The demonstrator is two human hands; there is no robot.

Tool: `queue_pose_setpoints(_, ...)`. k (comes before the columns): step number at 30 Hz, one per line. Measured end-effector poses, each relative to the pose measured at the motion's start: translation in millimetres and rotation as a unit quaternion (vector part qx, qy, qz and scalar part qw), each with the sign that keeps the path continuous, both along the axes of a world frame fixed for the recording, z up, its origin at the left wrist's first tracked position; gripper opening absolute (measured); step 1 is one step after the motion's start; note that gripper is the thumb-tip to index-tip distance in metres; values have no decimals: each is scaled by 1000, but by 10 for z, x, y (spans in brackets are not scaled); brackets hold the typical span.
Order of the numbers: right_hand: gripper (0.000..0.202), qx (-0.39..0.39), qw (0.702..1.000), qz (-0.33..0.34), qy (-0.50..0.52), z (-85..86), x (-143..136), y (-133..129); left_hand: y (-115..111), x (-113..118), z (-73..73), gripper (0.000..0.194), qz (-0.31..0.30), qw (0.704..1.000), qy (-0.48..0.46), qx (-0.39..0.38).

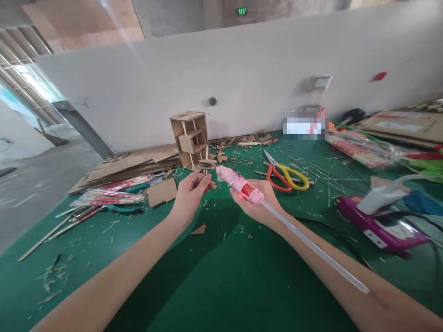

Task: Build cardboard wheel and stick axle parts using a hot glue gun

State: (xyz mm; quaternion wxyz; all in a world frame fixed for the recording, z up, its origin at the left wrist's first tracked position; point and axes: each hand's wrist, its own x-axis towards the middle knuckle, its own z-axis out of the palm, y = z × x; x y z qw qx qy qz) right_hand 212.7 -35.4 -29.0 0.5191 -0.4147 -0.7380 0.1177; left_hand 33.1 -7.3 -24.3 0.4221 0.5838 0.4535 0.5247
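A pink hot glue gun (238, 182) lies in my right hand (261, 203), its nozzle towards my left hand. From its back end a long clear glue stick (314, 246) runs over my right forearm, and an orange-red light glows on its body. My left hand (192, 191) is pinched closed just left of the nozzle, around something thin and small that I cannot make out. Right behind those fingertips a small cardboard piece (207, 161) shows; whether it is held is unclear. A small cardboard shelf unit (188, 143) with stick supports stands upright beyond my left hand.
Orange-and-yellow-handled scissors (287, 177) lie right of the glue gun. A purple power strip (380, 226) with cables sits at the right. Pliers (121, 210), bundled sticks (110, 196) and flat cardboard (138, 163) lie left. Cardboard scraps (242, 140) line the wall.
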Motion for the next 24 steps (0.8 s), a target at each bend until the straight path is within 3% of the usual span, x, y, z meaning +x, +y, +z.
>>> queue_pose_setpoints(13, 40, -14, 1000, -19, 4, -31, 23, 27, 18, -14, -9, 27, -9, 1000, -4, 5)
queue_pose_setpoints(24, 32, -2, 1000, 8, -17, -7, 10, 9, 7, -1, 4, 25, -3, 1000, 3, -5)
